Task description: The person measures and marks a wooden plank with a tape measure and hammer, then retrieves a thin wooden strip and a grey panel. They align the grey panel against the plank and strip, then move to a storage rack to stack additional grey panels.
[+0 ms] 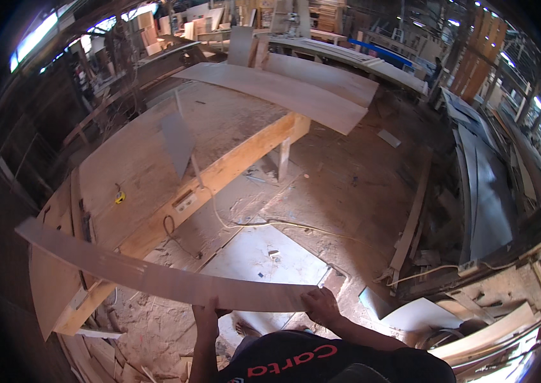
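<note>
A long, narrow wooden board (175, 285) stretches across in front of me, its far left part over the corner of the workbench. My left hand (208, 311) grips its lower edge near the middle of my body, with some of the fingers hidden under it. At the board's right end, my right hand (321, 305) is closed around the corner. The workbench (111, 210) has a wide wooden top and a pale wooden side rail. On its top lie a yellow tape measure (120, 196) and a thin grey pointed sheet (178, 142).
Wide thin panels (296, 96) overhang the bench's far end. A socket strip (185, 202) sits on the bench rail, and a cable (270, 224) trails over the dusty floor. A white sheet (261, 258) lies by my feet. Stacked dark sheets (484, 191) stand at right.
</note>
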`<state>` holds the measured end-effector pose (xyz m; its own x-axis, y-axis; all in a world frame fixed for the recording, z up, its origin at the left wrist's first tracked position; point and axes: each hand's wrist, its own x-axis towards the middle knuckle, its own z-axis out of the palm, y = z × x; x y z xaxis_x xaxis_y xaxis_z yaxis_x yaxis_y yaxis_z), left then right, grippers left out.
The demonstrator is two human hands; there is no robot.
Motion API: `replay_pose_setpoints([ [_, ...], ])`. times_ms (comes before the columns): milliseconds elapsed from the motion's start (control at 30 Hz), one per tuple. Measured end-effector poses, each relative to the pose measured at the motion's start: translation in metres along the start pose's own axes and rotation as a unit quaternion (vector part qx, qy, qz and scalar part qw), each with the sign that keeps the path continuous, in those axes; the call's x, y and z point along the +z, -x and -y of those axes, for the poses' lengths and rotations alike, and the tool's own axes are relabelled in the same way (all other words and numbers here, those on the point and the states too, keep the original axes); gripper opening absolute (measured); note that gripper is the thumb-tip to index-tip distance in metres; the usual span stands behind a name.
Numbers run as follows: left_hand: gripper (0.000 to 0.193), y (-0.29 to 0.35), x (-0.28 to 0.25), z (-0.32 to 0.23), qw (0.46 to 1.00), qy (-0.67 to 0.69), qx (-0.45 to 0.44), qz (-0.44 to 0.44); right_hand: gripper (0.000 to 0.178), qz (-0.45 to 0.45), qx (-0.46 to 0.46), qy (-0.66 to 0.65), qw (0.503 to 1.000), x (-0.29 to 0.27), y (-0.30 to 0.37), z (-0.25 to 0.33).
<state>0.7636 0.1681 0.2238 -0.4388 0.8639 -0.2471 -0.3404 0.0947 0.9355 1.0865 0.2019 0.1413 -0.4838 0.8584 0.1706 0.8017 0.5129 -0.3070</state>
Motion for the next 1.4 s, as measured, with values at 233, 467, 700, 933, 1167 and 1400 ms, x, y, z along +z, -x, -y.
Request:
replay_pose_setpoints([
  [233, 0.027, -0.074, -0.048, -0.069, 0.996, -0.079, 0.036, -0.011, 0.037, -0.095, -0.114, -0.068, 0.987, 0.02, -0.082, 0.065],
  [467, 0.062, -0.127, -0.075, -0.134, 0.987, -0.131, 0.087, 0.044, 0.022, -0.025, -0.076, -0.123, 0.989, 0.017, -0.18, 0.129],
  [700, 0.056, -0.155, -0.135, -0.094, 0.955, -0.296, 0.017, 0.006, 0.016, 0.057, -0.056, -0.231, 0.97, 0.053, -0.275, 0.118],
  [933, 0.057, -0.149, -0.188, -0.063, 0.939, -0.302, -0.099, -0.132, 0.068, 0.172, -0.099, -0.451, 0.87, 0.049, -0.419, 0.202],
  [1167, 0.064, -0.173, -0.212, -0.075, 0.972, -0.132, -0.055, -0.186, 0.07, 0.23, -0.096, -0.527, 0.813, 0.126, -0.486, 0.292],
  [1400, 0.071, -0.194, -0.275, -0.104, 0.976, -0.066, -0.004, -0.206, 0.069, 0.191, -0.101, -0.507, 0.834, 0.202, -0.486, 0.381],
])
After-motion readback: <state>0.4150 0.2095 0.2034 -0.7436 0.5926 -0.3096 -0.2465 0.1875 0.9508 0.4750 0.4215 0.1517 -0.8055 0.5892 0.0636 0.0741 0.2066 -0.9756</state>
